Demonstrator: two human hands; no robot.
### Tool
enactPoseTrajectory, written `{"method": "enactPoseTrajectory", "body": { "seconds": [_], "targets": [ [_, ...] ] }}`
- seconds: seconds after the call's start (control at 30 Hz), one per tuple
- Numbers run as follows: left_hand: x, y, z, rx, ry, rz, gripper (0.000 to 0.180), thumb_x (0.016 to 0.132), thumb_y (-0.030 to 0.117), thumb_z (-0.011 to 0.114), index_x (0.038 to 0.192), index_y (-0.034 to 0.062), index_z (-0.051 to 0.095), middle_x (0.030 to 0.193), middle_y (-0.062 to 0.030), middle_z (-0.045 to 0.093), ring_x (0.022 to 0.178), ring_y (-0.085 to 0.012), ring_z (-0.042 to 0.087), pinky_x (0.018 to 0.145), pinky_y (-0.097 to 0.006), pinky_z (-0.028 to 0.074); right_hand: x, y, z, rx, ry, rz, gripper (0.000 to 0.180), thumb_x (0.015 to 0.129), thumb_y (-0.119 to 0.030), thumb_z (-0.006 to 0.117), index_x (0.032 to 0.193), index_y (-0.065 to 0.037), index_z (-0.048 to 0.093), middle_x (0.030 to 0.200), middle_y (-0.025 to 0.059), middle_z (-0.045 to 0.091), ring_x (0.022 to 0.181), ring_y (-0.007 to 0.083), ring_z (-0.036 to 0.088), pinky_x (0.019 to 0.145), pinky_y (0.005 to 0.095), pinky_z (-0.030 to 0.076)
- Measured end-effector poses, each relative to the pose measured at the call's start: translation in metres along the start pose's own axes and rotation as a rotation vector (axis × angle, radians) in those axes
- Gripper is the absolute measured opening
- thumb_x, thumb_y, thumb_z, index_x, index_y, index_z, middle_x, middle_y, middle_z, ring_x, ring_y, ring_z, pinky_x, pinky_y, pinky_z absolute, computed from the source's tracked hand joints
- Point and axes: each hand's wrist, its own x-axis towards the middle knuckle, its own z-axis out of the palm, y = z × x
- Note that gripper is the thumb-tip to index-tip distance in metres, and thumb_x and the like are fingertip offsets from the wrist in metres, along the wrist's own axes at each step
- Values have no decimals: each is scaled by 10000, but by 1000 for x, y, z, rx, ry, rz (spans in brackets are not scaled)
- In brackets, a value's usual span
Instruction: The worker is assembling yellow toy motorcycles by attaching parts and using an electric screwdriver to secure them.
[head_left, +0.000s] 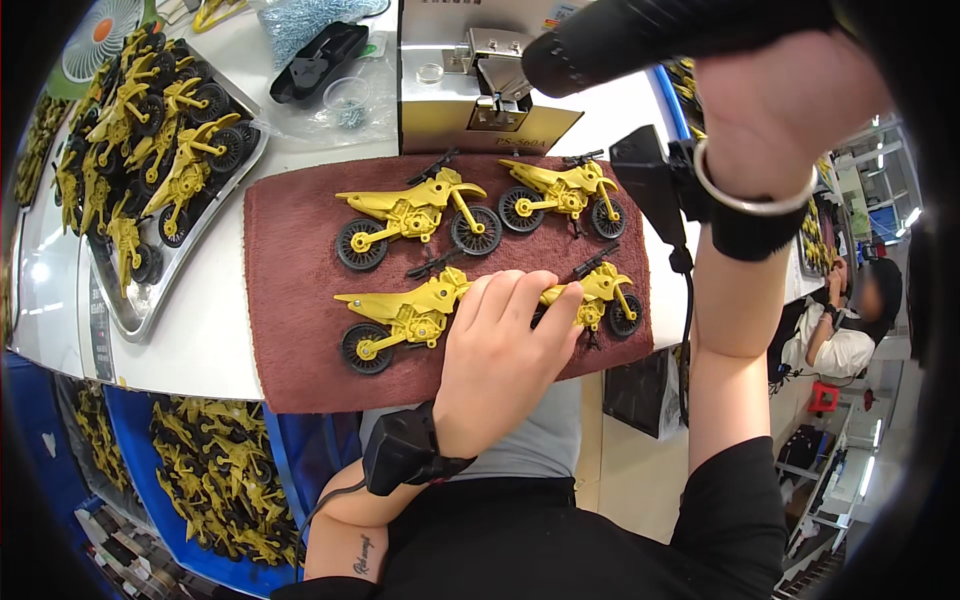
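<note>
Left, heaped silver metal tray (147,318); centre, gold-faced metal box (430,125), partly blocked by black cylindrical tool (660,42) | maroon cloth towel (295,290) on white table (190,358); person (840,340), far right | left hand (503,345) bent over, touching lower two yellow plastic toy motorcycles (405,308), pinch cannot be told; right hand (785,115) clenched round tool

Four yellow toy motorcycles (405,308) (black-wheeled) lie on maroon cloth (287,290), a black cylindrical tool (650,38) raised.

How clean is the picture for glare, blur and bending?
Head view: front-left toy motorcycle reads fairly sharp; head view: the right hand looks softer; head view: glare spots the white table at far left, its near edge bows, and the picture's corners go black.
</note>
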Motion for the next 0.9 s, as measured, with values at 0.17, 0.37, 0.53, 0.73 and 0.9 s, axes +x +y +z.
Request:
{"method": "enactPoseTrajectory", "body": {
  "seconds": [0.17, 0.37, 0.53, 0.73, 0.9],
  "targets": [
    [-1, 2, 1, -26, -14, 2, 351, 663, 153, 705, 996, 100, 609, 947, -46, 556, 869, -239, 535, 751, -375, 419, 2, 9, 3, -80, -32, 60, 384, 861, -324, 491, 983, 36, 544, 708, 71, 572, 538, 149, 553, 505, 256, 473],
    [-1, 2, -1, -21, -17, -15, 349, 666, 151, 706, 998, 100, 611, 953, -49, 556, 871, -241, 534, 759, -376, 418, -1, 0, 6, 44, -68, 116, 344, 863, -310, 501, 966, 15, 546, 734, 70, 570, 539, 149, 547, 508, 264, 473],
    [0, 5, 2, -29, -26, 0, 345, 668, 151, 705, 998, 107, 612, 978, -52, 554, 876, -247, 528, 758, -376, 415, -30, -67, -30, 136, -140, 269, 267, 790, -226, 619, 936, -63, 467, 830, 46, 526, 636, 155, 533, 624, 281, 429],
    [2, 3, -3, -19, -69, -37, 338, 662, 159, 710, 987, 106, 633, 951, -53, 569, 868, -248, 528, 758, -367, 404, -90, -128, -34, -28, 86, 348, 295, 657, -115, 661, 830, -89, 424, 719, 14, 485, 557, 124, 492, 603, 263, 397],
    [2, 3, -1, 31, -86, -21, 350, 653, 154, 714, 990, 105, 634, 951, -43, 570, 870, -239, 529, 761, -369, 400, -112, -143, -48, -66, 135, 323, 276, 688, -126, 634, 853, -85, 416, 720, 19, 482, 563, 124, 492, 596, 265, 407]
  ]
}}
